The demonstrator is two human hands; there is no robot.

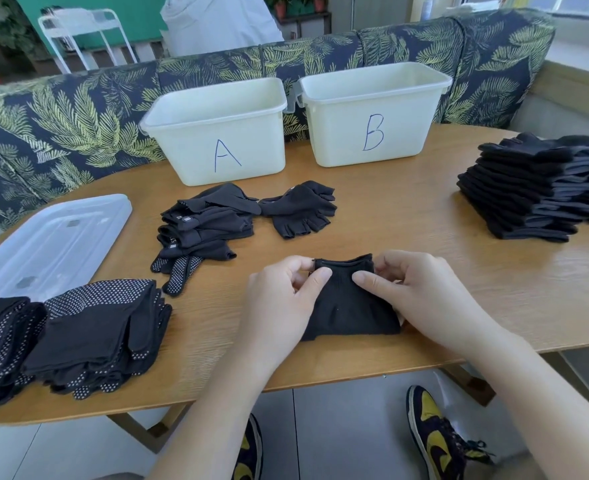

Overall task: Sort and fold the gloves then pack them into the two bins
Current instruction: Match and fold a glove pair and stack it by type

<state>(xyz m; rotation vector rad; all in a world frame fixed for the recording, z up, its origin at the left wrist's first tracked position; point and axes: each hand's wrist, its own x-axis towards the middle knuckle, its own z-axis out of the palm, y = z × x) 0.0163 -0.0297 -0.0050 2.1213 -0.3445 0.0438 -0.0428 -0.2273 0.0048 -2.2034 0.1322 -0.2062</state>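
Fingers [315, 277] of the left hand [279, 306] pinch the far-left corner of a folded black glove [350, 306]; those of the right hand [424, 296] pinch the far-right corner, thumbs curled over the cuff edge. Glove lies flat on the worktop [407, 216], between both palms.

Handling, judged: thin knit, light, limp, not fragile. It will sag and unfold if lifted by one corner, so hold both cuff corners or clamp the whole fold from the sides.

Beyond the fingertips: bin A [217, 133] and bin B [372, 116], side by side. No gloves visible inside, though the bottoms are hidden.

Far of the left fingers: loose glove heap [203, 223]. Well left: dotted glove stacks [92, 327] and a clear lid [51, 237]. Well right of the right fingers: tall plain stack [542, 188].
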